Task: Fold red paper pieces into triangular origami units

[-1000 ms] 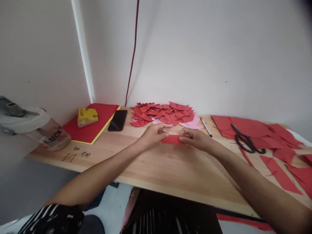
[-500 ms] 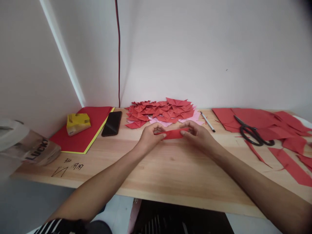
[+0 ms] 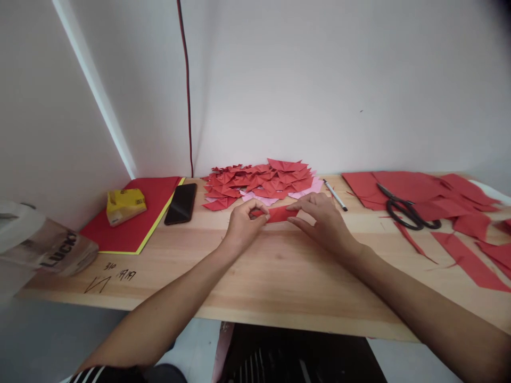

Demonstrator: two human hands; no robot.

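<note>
A small strip of red paper (image 3: 278, 214) is held level between my two hands, just above the wooden table. My left hand (image 3: 246, 223) pinches its left end between thumb and fingers. At the right end, my right hand (image 3: 317, 219) has its thumb below and its fingers above the paper, closed on it. Behind the hands lies a pile of folded red paper pieces (image 3: 259, 181), with pink paper (image 3: 259, 198) showing under it.
On the left are a black phone (image 3: 181, 203), red sheets (image 3: 154, 197) with a yellow packet (image 3: 126, 205) on top, and a bag marked LUCKY (image 3: 59, 252). To the right lie a pen (image 3: 335, 195), black-handled scissors (image 3: 407, 213) and cut red paper (image 3: 467, 260).
My right hand has shifted its grip on the red paper, its thumb and fingers now straighter. The left hand keeps its pinch. The whole view has shifted slightly.
</note>
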